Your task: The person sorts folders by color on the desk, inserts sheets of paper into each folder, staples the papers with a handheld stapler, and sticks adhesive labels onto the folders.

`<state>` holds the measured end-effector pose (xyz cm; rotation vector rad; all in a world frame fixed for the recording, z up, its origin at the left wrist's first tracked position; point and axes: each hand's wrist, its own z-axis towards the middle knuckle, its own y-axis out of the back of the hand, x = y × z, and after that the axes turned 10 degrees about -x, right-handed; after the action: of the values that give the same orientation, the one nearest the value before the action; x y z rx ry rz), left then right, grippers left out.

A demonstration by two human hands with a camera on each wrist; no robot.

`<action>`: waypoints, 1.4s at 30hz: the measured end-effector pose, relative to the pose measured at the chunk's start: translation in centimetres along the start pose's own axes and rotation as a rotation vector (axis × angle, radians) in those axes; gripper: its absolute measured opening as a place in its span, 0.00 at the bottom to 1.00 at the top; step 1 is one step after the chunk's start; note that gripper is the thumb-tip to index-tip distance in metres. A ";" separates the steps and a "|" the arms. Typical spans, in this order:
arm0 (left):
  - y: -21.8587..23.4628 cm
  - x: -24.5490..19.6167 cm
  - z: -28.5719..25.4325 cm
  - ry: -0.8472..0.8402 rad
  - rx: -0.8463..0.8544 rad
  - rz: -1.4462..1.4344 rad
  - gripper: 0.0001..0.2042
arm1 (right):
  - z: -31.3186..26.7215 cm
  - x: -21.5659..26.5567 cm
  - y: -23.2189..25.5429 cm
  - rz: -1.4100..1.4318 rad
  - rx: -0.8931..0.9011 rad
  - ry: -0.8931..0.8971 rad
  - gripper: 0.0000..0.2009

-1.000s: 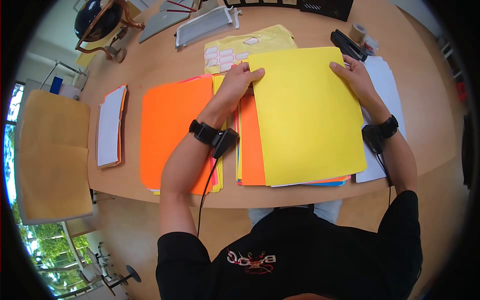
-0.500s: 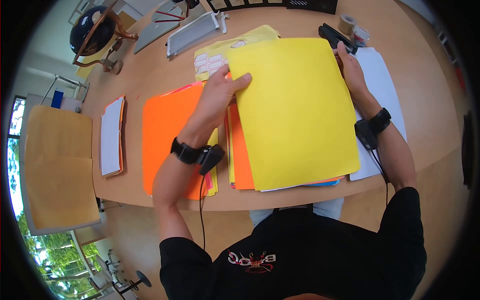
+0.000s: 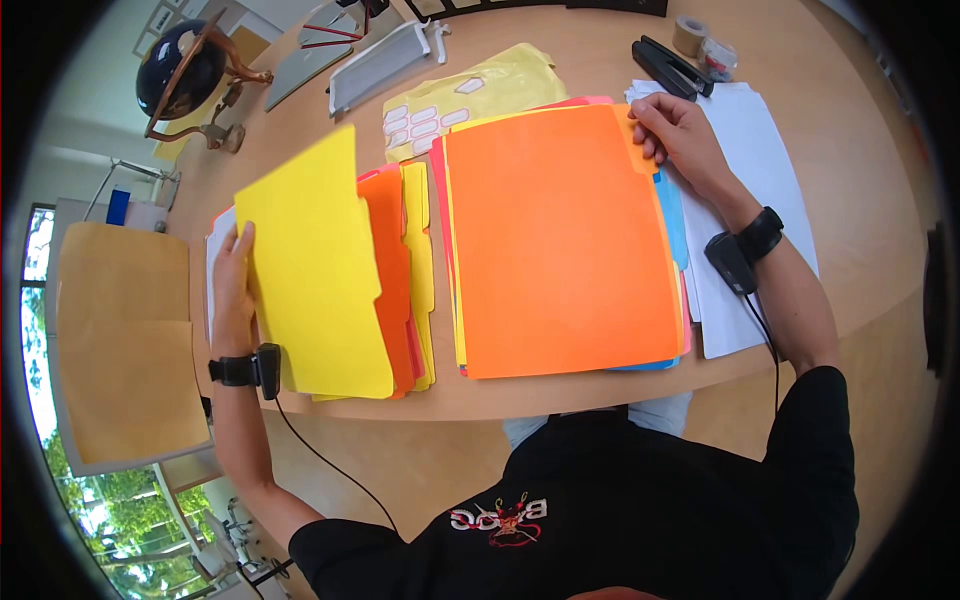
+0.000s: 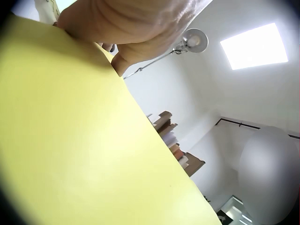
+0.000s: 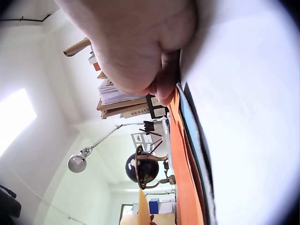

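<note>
My left hand [image 3: 233,285] grips a yellow folder [image 3: 310,290] by its left edge, tilted up over the left pile of folders [image 3: 418,270]. The folder fills much of the left wrist view, the thumb [image 4: 121,64] at its edge. My right hand [image 3: 685,140] has its curled fingers at the upper right corner of an orange folder [image 3: 560,240], which tops the middle pile. In the right wrist view, its fingertips [image 5: 164,93] meet the orange edge, with a blue folder [image 5: 187,117] beneath.
White paper sheets [image 3: 745,220] lie right of the middle pile. Behind are a black stapler [image 3: 668,68], a tape roll [image 3: 689,36], a yellow envelope with labels [image 3: 470,95] and a white tray-like piece [image 3: 385,70]. A dark globe [image 3: 182,75] stands far left.
The yellow folder has moved left in my left hand, from the middle pile to over the left pile. My right hand has let go of it, and the orange folder beneath is uncovered.
</note>
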<state>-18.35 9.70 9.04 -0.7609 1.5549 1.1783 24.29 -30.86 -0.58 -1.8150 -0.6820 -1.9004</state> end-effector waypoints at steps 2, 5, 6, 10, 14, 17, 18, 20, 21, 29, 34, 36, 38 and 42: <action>1.6 4.1 1.2 0.009 0.013 0.076 0.21 | 0.1 0.0 -0.1 -0.004 0.004 0.010 0.13; 2.0 7.9 2.1 0.090 0.018 0.262 0.23 | 0.1 -0.1 0.1 -0.009 0.011 0.011 0.13; 1.4 8.4 2.0 -0.266 -0.146 0.681 0.24 | 0.1 -0.1 0.1 -0.010 0.012 0.007 0.13; -5.3 4.3 0.2 -0.724 0.030 0.685 0.21 | 0.1 -0.1 -0.1 -0.067 0.017 0.039 0.13; -16.0 -2.3 -5.1 -0.243 0.537 0.278 0.20 | 0.0 0.0 -0.2 -0.095 0.016 0.036 0.13; -21.4 -1.7 -5.3 -0.273 0.576 0.282 0.26 | -0.1 0.0 -0.1 -0.061 0.021 0.019 0.12; -22.7 -0.9 -4.9 -0.282 0.569 0.256 0.26 | -0.1 0.0 -0.1 -0.083 0.026 0.025 0.12; -24.4 -0.6 -4.3 -0.268 0.518 0.274 0.28 | -0.1 0.2 0.0 -0.107 0.027 0.031 0.12; -25.0 -0.5 -4.1 -0.253 0.465 0.299 0.30 | -0.1 0.2 -0.1 -0.113 0.028 0.038 0.12; -24.5 -0.9 -3.8 -0.365 0.402 0.329 0.26 | -0.1 -0.2 0.0 -0.137 0.004 0.063 0.11; -24.6 0.0 -2.8 -0.279 0.427 0.261 0.23 | -0.3 -0.3 -0.4 -0.320 -0.224 0.417 0.14; -24.4 0.1 -2.6 -0.172 0.423 0.251 0.23 | -0.3 -0.3 -0.1 -0.437 -0.271 0.406 0.16; -24.4 0.3 -2.7 -0.178 0.430 0.230 0.23 | -0.3 -0.5 -0.1 -0.552 -0.313 0.391 0.19; -24.2 0.2 -3.6 -0.175 0.483 0.114 0.23 | -0.4 -0.1 -0.2 -0.518 -0.157 0.356 0.21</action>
<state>2.03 -1.59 1.40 -0.2477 1.6594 0.8681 23.82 -30.94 -0.72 -1.4075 -0.9600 -2.5934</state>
